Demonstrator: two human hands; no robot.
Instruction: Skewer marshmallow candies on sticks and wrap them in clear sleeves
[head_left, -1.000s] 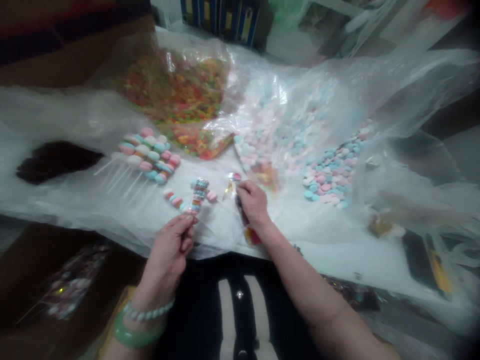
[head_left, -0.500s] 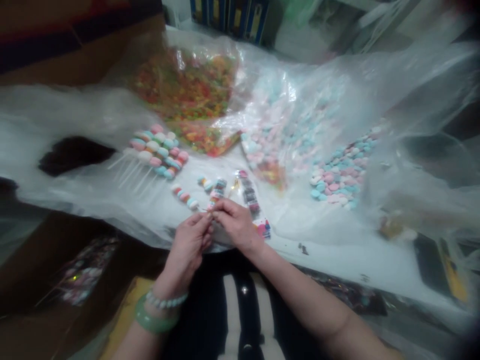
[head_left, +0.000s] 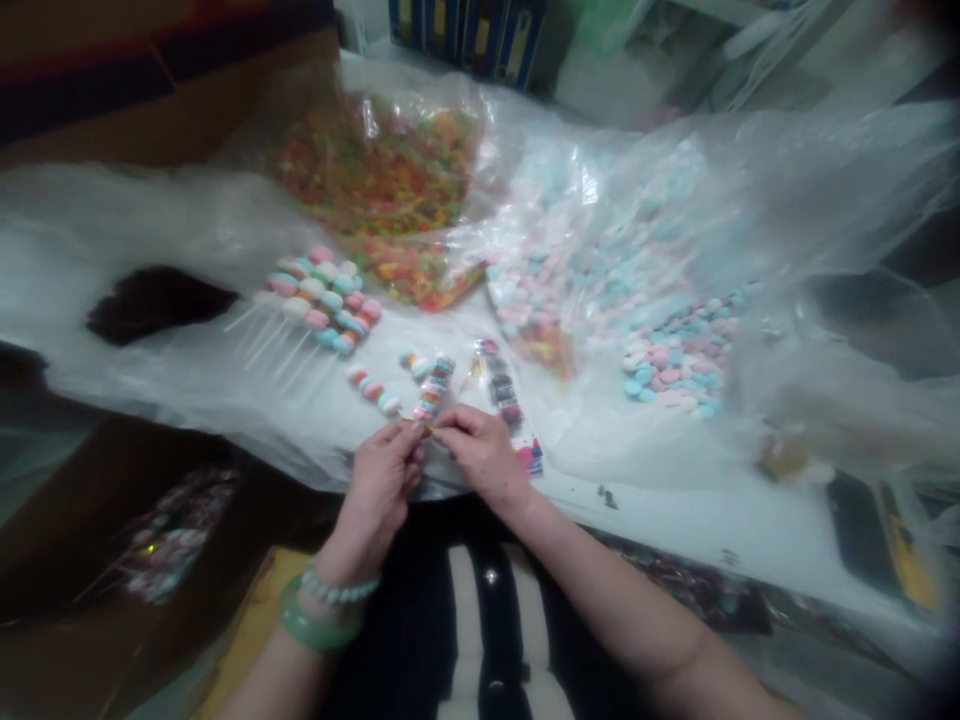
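At the table's near edge, a wrapped candy skewer (head_left: 433, 388) in clear film points away from me, with stacked pink, white and blue candies. My left hand (head_left: 386, 468) is closed in a pinch at its near end. Beside it, the fingers of my right hand (head_left: 484, 455) pinch a thin gold twist tie (head_left: 430, 430) at the same spot. Two unwrapped candy skewers lie just left, the longer candy skewer (head_left: 373, 391) and a shorter row (head_left: 414, 365). Right of my fingers lie several gold ties (head_left: 475, 370) and a printed clear bag (head_left: 504, 388).
Several candy skewers on white sticks (head_left: 319, 300) lie at left. Behind are a bag of orange-green gummies (head_left: 382, 165) and a bag of pastel candies (head_left: 592, 230), some spilling as loose candies (head_left: 671, 370). An open cardboard box (head_left: 82, 540) stands lower left.
The gold tie between my fingertips shows more clearly now, and my right fingers have drawn slightly away from the left ones. The view has shifted a little.
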